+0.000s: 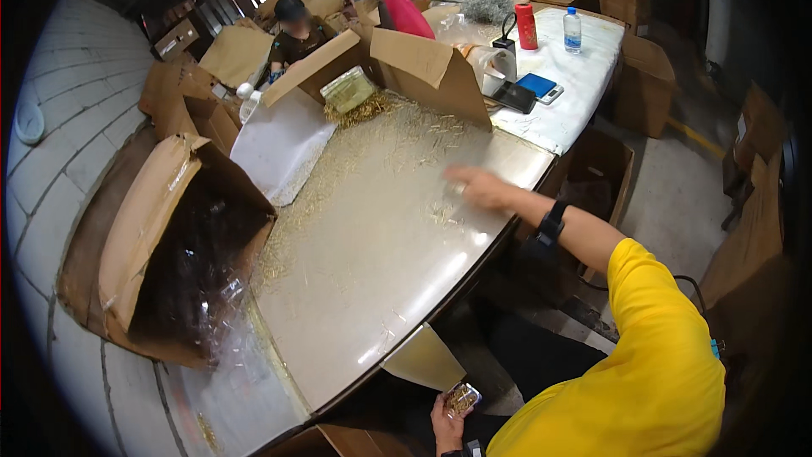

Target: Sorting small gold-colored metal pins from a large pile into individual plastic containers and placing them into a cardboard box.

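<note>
My left hand (pixel 447 425) is below the table's near edge, its fingers closed round a small clear box (pixel 463 399) with gold-coloured, pin-like pieces inside. My right arm reaches over the table (pixel 355 262), and my right hand (pixel 480 187) is just above its surface near the right edge. Motion smears the fingers of that hand, and whether they hold anything cannot be made out. Thin gold-coloured pieces (pixel 444 214) lie scattered under and around it. More of them form a heap (pixel 362 110) at the far end, beside a clear tub (pixel 348 90).
Cardboard flaps (pixel 431 68) wall off the table's far end. At left, an open carton (pixel 161 237) lies tipped, with clear plastic boxes (pixel 233 290) at its mouth. A bottle (pixel 573 32), red flask (pixel 525 27) and phone (pixel 514 97) stand or lie far right. Another person (pixel 296 38) works beyond.
</note>
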`<action>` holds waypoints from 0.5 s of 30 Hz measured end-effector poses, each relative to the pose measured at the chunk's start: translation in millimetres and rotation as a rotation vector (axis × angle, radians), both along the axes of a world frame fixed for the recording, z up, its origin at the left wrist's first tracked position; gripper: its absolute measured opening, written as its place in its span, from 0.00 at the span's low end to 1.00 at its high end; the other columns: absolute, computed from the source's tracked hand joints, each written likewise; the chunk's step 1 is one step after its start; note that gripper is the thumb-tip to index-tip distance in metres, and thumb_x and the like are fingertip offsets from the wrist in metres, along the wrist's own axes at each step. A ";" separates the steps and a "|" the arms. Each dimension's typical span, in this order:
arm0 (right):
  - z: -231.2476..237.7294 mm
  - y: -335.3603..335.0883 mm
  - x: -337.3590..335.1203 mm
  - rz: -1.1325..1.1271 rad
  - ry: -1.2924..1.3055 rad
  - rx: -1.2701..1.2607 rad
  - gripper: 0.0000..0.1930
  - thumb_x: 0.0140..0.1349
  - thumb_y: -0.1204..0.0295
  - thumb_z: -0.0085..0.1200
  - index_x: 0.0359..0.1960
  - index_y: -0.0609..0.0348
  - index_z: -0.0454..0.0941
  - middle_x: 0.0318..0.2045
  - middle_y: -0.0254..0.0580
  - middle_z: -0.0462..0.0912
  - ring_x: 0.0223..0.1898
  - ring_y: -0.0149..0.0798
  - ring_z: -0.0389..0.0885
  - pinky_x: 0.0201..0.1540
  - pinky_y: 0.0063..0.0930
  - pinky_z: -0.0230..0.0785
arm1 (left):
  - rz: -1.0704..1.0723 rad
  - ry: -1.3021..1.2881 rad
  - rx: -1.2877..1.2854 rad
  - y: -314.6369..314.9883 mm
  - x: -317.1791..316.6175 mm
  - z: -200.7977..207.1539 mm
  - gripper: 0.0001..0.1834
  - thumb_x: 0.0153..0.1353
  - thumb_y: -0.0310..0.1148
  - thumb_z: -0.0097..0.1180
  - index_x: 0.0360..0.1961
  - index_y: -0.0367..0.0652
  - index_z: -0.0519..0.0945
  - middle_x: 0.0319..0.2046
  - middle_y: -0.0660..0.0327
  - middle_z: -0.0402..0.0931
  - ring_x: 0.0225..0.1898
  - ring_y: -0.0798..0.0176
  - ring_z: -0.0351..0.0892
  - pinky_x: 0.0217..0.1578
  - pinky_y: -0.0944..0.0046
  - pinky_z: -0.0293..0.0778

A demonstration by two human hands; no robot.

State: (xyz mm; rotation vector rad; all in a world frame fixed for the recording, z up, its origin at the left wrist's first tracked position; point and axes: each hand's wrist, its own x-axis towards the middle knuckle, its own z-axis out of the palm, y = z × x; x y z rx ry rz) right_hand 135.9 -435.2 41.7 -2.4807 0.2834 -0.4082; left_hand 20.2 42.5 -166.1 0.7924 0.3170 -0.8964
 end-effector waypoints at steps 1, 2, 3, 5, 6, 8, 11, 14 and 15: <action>-1.3 -30.6 -5.7 -0.146 -0.113 -0.027 0.26 0.64 0.56 0.46 0.58 0.60 0.67 0.61 0.50 0.67 0.63 0.50 0.62 0.66 0.37 0.51 | 0.030 0.038 -0.017 4.8 -0.6 -0.9 0.18 0.63 0.35 0.45 0.48 0.32 0.70 0.43 0.47 0.77 0.41 0.48 0.81 0.30 0.51 0.83; -0.4 -68.2 -15.5 -0.269 -0.286 0.025 0.23 0.60 0.61 0.51 0.55 0.61 0.70 0.56 0.51 0.71 0.59 0.53 0.66 0.63 0.38 0.55 | 0.023 0.005 0.039 6.4 -0.4 -0.5 0.17 0.64 0.35 0.45 0.47 0.32 0.70 0.42 0.47 0.77 0.40 0.49 0.81 0.29 0.52 0.83; -3.0 -100.6 -28.0 -0.579 -0.472 -0.109 0.16 0.53 0.65 0.52 0.41 0.61 0.74 0.46 0.52 0.75 0.46 0.58 0.72 0.49 0.41 0.66 | -0.070 -0.069 0.212 3.0 -4.7 22.0 0.27 0.66 0.50 0.44 0.53 0.37 0.71 0.48 0.54 0.76 0.47 0.54 0.78 0.46 0.54 0.77; -4.4 -151.5 -57.3 -0.889 0.008 -0.395 0.26 0.60 0.55 0.47 0.59 0.50 0.66 0.62 0.50 0.64 0.61 0.55 0.62 0.58 0.50 0.60 | -0.083 -0.122 0.109 -1.4 -12.3 44.3 0.22 0.67 0.46 0.43 0.49 0.37 0.74 0.42 0.56 0.78 0.41 0.56 0.79 0.44 0.54 0.77; -3.3 -161.3 -72.1 -0.844 0.149 -0.130 0.29 0.63 0.50 0.42 0.65 0.43 0.59 0.67 0.48 0.56 0.67 0.55 0.53 0.62 0.55 0.52 | -0.086 -0.124 0.110 -2.4 -14.0 47.1 0.22 0.67 0.46 0.43 0.49 0.37 0.74 0.42 0.56 0.78 0.41 0.56 0.79 0.44 0.54 0.77; -17.1 -163.8 -72.2 -0.715 0.211 -0.259 0.30 0.64 0.48 0.40 0.65 0.44 0.59 0.67 0.49 0.55 0.67 0.55 0.52 0.63 0.54 0.51 | -0.014 -0.088 0.201 -4.2 -19.7 48.1 0.18 0.67 0.42 0.44 0.46 0.37 0.75 0.39 0.56 0.79 0.39 0.58 0.79 0.43 0.58 0.76; -15.4 -101.8 -38.4 -0.315 0.238 -0.313 0.31 0.64 0.47 0.37 0.63 0.51 0.62 0.66 0.50 0.57 0.69 0.53 0.49 0.66 0.48 0.47 | -0.015 -0.126 0.201 20.2 -9.8 -25.5 0.18 0.64 0.35 0.45 0.50 0.34 0.69 0.45 0.46 0.76 0.41 0.46 0.81 0.29 0.52 0.83; -25.0 -11.6 -18.4 -0.111 0.198 -0.305 0.32 0.65 0.47 0.36 0.64 0.56 0.60 0.67 0.52 0.55 0.69 0.53 0.48 0.68 0.45 0.44 | -0.006 -0.102 0.163 -6.6 -1.0 -3.2 0.16 0.62 0.27 0.47 0.50 0.32 0.67 0.47 0.44 0.74 0.44 0.48 0.80 0.37 0.51 0.82; -29.6 19.4 -8.9 -0.057 0.171 -0.351 0.33 0.65 0.47 0.36 0.64 0.58 0.59 0.67 0.53 0.54 0.69 0.52 0.47 0.68 0.44 0.43 | 0.000 -0.105 0.098 -12.1 1.6 1.6 0.18 0.62 0.26 0.47 0.52 0.31 0.66 0.47 0.45 0.75 0.45 0.48 0.79 0.38 0.52 0.81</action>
